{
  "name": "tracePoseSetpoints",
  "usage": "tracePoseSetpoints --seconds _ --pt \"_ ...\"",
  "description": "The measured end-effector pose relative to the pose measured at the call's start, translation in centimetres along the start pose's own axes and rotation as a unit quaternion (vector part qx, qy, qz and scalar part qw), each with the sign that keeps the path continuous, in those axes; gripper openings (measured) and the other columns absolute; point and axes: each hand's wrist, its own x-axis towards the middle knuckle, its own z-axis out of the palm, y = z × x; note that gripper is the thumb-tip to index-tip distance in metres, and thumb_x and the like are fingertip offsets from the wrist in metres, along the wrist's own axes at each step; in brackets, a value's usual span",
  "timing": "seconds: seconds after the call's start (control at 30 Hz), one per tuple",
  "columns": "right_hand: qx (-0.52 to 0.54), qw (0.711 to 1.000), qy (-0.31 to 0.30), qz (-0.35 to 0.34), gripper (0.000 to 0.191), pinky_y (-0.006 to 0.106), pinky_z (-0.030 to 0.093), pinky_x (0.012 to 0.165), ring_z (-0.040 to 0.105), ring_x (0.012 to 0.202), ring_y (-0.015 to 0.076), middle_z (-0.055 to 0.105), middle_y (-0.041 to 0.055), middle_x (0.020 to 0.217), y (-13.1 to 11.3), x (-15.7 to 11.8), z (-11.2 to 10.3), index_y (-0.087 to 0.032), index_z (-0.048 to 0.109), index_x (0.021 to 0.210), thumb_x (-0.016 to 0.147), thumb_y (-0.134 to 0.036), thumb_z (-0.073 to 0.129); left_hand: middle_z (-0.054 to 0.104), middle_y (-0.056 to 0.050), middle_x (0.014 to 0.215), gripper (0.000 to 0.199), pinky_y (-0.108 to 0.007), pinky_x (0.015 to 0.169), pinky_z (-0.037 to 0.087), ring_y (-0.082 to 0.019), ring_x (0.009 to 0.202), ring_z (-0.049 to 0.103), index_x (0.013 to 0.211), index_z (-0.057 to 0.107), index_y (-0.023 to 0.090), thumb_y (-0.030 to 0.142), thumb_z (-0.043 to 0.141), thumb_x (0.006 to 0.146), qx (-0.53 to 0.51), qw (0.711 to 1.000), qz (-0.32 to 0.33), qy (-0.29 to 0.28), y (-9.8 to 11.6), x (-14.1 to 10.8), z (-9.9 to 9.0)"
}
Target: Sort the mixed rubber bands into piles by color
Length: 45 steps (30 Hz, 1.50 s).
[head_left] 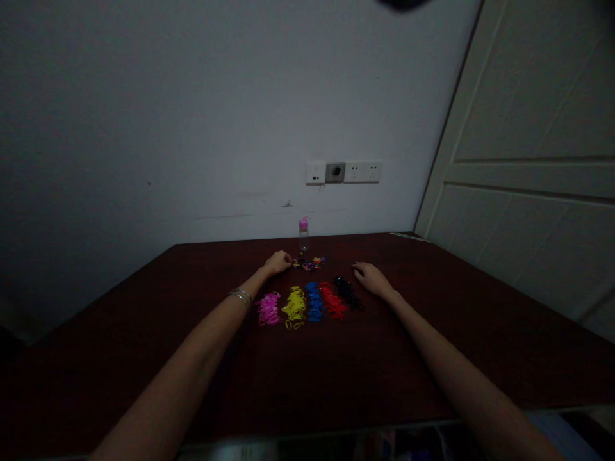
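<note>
My left hand lies at the left edge of a small mixed-colour pile of rubber bands. Its fingertips are pinched together beside the pile; whatever they hold is too small to make out. To the right, my right hand rests on the table with fingers stretched out and slightly apart, just beyond the black bands. Nearer me, sorted heaps form a row: pink bands, yellow bands, blue bands and red bands. Two loose yellow loops lie below the yellow heap.
A clear little bottle with a pink cap stands behind the mixed pile. The dark red table meets a white wall with a socket panel. A pale door rises at the right. Items sit below the table's front edge.
</note>
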Motion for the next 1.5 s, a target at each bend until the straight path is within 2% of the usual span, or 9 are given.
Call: tracePoseSetpoints --seconds 0.23,0.4,0.6,0.8,1.03,1.23,1.4,1.5 --pt "-0.001 1.000 0.000 -0.003 0.038 0.033 0.036 0.101 0.050 0.119 0.0222 0.057 0.0139 0.126 -0.2 -0.1 -0.1 -0.012 0.061 0.117 0.088 -0.023 0.040 0.066 -0.005 0.073 0.012 -0.023 0.062 0.041 -0.016 0.069 0.059 0.069 0.069 0.017 0.015 0.058 0.066 0.021 1.000 -0.007 0.004 0.3 -0.2 0.2" --pt "-0.001 1.000 0.002 -0.001 0.037 0.033 0.036 0.101 0.051 0.119 0.0224 0.057 0.0137 0.126 -0.2 -0.1 -0.2 -0.012 0.062 0.117 0.088 -0.023 0.041 0.065 -0.004 0.069 0.009 -0.023 0.060 0.040 -0.016 0.065 0.057 0.065 0.067 0.018 0.014 0.059 0.063 0.064 0.998 0.006 -0.025 1.4 -0.5 -1.7" --pt "0.001 1.000 -0.002 0.005 0.039 0.032 0.035 0.102 0.050 0.120 0.0226 0.056 0.0141 0.127 0.1 0.0 0.1 -0.010 0.061 0.119 0.088 -0.025 0.040 0.061 -0.003 0.058 0.006 -0.024 0.060 0.041 -0.016 0.061 0.055 0.053 0.064 0.018 0.013 0.065 0.054 0.136 0.985 0.021 -0.100 3.1 0.0 -4.9" --pt "0.003 1.000 -0.001 -0.001 0.039 0.033 0.035 0.102 0.049 0.120 0.0224 0.056 0.0139 0.127 0.3 0.0 0.2 -0.011 0.061 0.118 0.089 -0.025 0.039 0.057 0.000 0.050 0.004 -0.023 0.060 0.041 -0.013 0.055 0.050 0.050 0.063 0.014 0.011 0.063 0.053 0.140 0.973 0.016 -0.180 4.5 0.4 -6.3" --pt "0.011 1.000 0.006 -0.015 0.040 0.035 0.036 0.102 0.050 0.119 0.0237 0.056 0.0146 0.127 0.7 0.2 0.5 -0.011 0.061 0.118 0.088 -0.025 0.039 0.056 0.001 0.049 0.003 -0.020 0.049 0.037 -0.010 0.050 0.046 0.055 0.066 0.014 0.015 0.065 0.054 0.045 0.948 0.008 -0.317 5.4 -0.4 -5.8" --pt "0.005 1.000 0.002 -0.020 0.041 0.035 0.035 0.103 0.049 0.120 0.0239 0.056 0.0154 0.126 1.1 0.3 0.8 -0.009 0.060 0.118 0.088 -0.025 0.038 0.053 0.000 0.047 0.017 -0.020 0.038 0.026 -0.008 0.041 0.039 0.062 0.071 0.016 0.029 0.073 0.050 0.015 0.909 -0.029 -0.415 5.5 -1.8 -4.6" --pt "0.000 1.000 0.002 -0.019 0.040 0.034 0.036 0.102 0.050 0.120 0.0235 0.057 0.0151 0.126 1.2 0.4 0.8 -0.010 0.061 0.118 0.088 -0.025 0.039 0.052 0.000 0.045 0.019 -0.021 0.038 0.025 -0.008 0.039 0.038 0.061 0.071 0.017 0.030 0.077 0.047 -0.004 0.903 -0.063 -0.425 5.6 -2.6 -4.3" --pt "-0.001 1.000 0.001 -0.018 0.041 0.035 0.035 0.103 0.050 0.120 0.0234 0.057 0.0152 0.126 1.2 0.4 0.8 -0.009 0.060 0.118 0.088 -0.025 0.039 0.051 -0.001 0.043 0.018 -0.022 0.038 0.027 -0.009 0.038 0.039 0.057 0.069 0.016 0.026 0.079 0.046 -0.046 0.922 -0.098 -0.371 5.1 -2.6 -4.8"
